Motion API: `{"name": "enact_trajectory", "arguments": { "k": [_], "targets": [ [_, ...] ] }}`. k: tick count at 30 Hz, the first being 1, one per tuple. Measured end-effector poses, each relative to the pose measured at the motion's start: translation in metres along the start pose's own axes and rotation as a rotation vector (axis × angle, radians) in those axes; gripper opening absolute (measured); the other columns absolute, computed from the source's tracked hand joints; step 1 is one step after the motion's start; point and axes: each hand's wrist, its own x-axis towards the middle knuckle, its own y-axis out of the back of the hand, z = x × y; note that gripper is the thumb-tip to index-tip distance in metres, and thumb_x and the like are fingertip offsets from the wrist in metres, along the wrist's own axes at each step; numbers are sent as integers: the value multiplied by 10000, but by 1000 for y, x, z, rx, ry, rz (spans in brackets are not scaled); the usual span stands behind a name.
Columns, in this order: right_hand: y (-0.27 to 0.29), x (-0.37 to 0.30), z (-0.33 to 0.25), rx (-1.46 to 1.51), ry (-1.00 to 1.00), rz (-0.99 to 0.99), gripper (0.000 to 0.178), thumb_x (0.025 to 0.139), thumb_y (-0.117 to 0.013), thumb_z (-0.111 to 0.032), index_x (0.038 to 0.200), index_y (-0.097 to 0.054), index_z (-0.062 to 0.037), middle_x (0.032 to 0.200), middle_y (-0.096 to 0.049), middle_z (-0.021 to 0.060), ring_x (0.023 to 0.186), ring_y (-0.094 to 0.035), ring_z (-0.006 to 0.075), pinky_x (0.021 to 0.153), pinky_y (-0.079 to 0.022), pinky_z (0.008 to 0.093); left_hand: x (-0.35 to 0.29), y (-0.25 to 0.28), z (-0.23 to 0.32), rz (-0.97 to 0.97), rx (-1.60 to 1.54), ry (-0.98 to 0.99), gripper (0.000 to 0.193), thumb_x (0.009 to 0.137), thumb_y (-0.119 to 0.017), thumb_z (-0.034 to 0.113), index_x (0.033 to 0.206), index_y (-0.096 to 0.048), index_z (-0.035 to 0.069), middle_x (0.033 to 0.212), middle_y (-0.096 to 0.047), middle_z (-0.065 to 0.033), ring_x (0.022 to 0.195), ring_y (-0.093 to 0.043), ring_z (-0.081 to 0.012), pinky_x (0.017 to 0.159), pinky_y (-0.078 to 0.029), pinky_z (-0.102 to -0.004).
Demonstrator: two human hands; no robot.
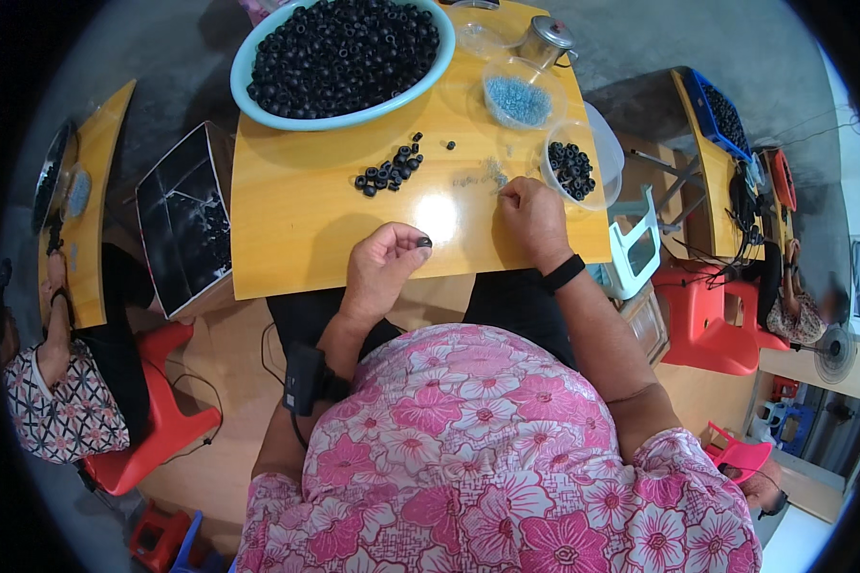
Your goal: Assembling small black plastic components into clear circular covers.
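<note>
My left hand (384, 267) is closed over the table's near edge, pinching a small black ring-shaped part (424, 243) between thumb and fingertips. To the right, my right hand (535, 218) rests low over the tabletop with its fingers pressed together; whatever it may hold is hidden. Just beyond its fingertips lies a small scatter of tiny pale metal pieces (495, 174). A loose group of black parts (392, 172) sits on the wood ahead of my left hand. Next to my right hand stands a clear round tub (606, 191) holding more black parts (571, 170).
A large light-blue basin (242, 72) heaped with black parts fills the table's far left. Beyond the tub are a bowl of small bluish pieces (518, 99) and a metal lidded cup (547, 42). A box (222, 158) stands left of the table; people work at side tables.
</note>
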Motion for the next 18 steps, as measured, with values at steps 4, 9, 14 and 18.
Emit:
{"name": "enact_trajectory", "arguments": {
  "k": [4, 9, 14, 18],
  "targets": [
    [2, 0, -2, 26, 4, -13, 113, 776, -573, -84, 783, -656, -8, 766, -640, 207, 740, -624, 379, 674, -494, 441, 1, -1, -1, -5, -5, -19, 152, 856, -662, 27, 997, -615, -7, 833, -595, 2, 745, -567, -58, 701, -489, -199],
    [5, 1, -8, 76, -64, -85, 143, 798, -533, -90, 781, -649, -9, 811, -640, 228, 798, -611, 413, 729, -482, 478, 0, -3, 2, 28, -31, 15, 142, 829, -684, 11, 963, -639, 1, 815, -596, 18, 747, -533, -49, 705, -469, -200],
    [0, 1, -2, 100, 16, 23, 103, 785, -634, -88, 805, -656, 11, 744, -647, 188, 677, -643, 322, 620, -509, 371, 2, -2, 2, 25, -53, 24, 141, 830, -686, 16, 963, -640, 5, 814, -595, 18, 745, -534, -49, 704, -470, -200],
    [6, 1, -10, 199, -95, -52, 141, 803, -549, -96, 774, -644, 5, 782, -639, 228, 780, -620, 399, 718, -490, 456, 2, -1, 2, 27, -45, 32, 138, 831, -684, 18, 962, -641, 6, 812, -594, 19, 745, -534, -50, 706, -471, -199]
  ]
}}
